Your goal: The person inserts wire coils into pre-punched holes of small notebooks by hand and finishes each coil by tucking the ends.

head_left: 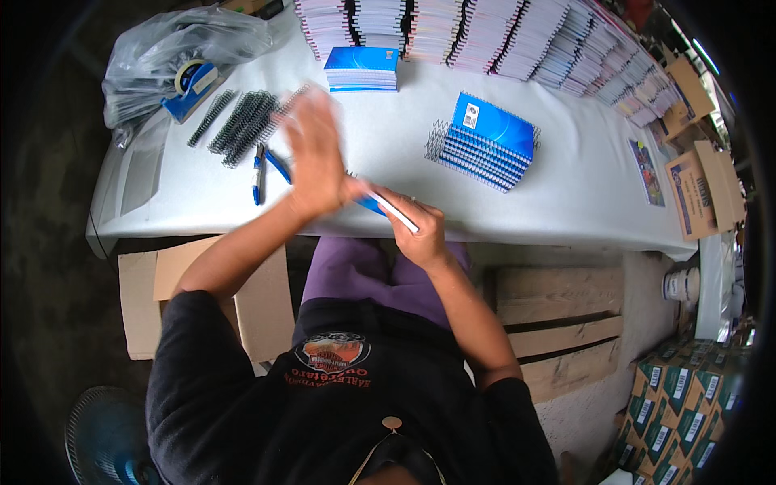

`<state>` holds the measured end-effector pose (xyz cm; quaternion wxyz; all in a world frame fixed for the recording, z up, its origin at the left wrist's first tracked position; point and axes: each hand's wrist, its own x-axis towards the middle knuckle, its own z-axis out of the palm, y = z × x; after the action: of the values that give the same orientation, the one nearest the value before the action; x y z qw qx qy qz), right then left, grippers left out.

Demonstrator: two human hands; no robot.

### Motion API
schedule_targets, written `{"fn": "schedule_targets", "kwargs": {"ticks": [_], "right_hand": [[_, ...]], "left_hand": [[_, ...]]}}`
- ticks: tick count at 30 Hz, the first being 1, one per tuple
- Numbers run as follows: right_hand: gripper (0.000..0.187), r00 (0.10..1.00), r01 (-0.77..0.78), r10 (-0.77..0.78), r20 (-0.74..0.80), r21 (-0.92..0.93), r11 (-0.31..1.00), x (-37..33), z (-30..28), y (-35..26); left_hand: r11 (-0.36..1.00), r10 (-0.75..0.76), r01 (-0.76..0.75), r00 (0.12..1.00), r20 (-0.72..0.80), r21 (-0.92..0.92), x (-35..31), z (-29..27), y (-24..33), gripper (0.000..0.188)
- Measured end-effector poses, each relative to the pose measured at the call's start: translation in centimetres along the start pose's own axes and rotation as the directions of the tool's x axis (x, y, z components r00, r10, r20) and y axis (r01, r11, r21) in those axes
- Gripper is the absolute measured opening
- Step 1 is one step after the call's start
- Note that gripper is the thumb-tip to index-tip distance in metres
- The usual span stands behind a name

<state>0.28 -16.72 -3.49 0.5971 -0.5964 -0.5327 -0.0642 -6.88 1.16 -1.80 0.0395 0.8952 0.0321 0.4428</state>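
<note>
My right hand (421, 234) grips a thin notebook (396, 212) with a blue cover, tilted edge-on near the table's front edge. Dark coil shows at its far end. My left hand (316, 158) is raised just left of it, fingers stretched out and blurred by motion; its thumb side is close to the notebook's far end. Beyond that hand lies a pile of loose black spiral coils (245, 125). Blue-handled pliers (277, 166) and a blue marker (258, 175) rest beside them. To the right stands a stack of spiral-bound blue notebooks (487, 149), with coil ends sticking out.
Another stack of blue notebooks (361, 68) sits farther back, before long rows of page blocks (477, 32). A tape dispenser (192, 93) and clear plastic bag (145, 61) occupy the left. Cardboard boxes (702, 190) stand at the right; an open carton (263, 303) is below the table.
</note>
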Motion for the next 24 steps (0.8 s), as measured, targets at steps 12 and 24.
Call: {"fn": "schedule_targets", "kwargs": {"ticks": [12,24], "right_hand": [[0.064,0.980,-0.200,0.198,0.025,0.061,0.978,-1.3,-0.4,1.4],[0.058,0.997,-0.038,0.039,0.067,-0.018,0.999,-1.0,1.2,1.4]], "left_hand": [[0.872,0.422,-0.364,0.898,0.126,-0.326,-5.6,1.0,2.3,0.105],[0.968,0.236,-0.244,0.964,-0.119,-0.059,-2.2,1.8,3.0,0.108]]}}
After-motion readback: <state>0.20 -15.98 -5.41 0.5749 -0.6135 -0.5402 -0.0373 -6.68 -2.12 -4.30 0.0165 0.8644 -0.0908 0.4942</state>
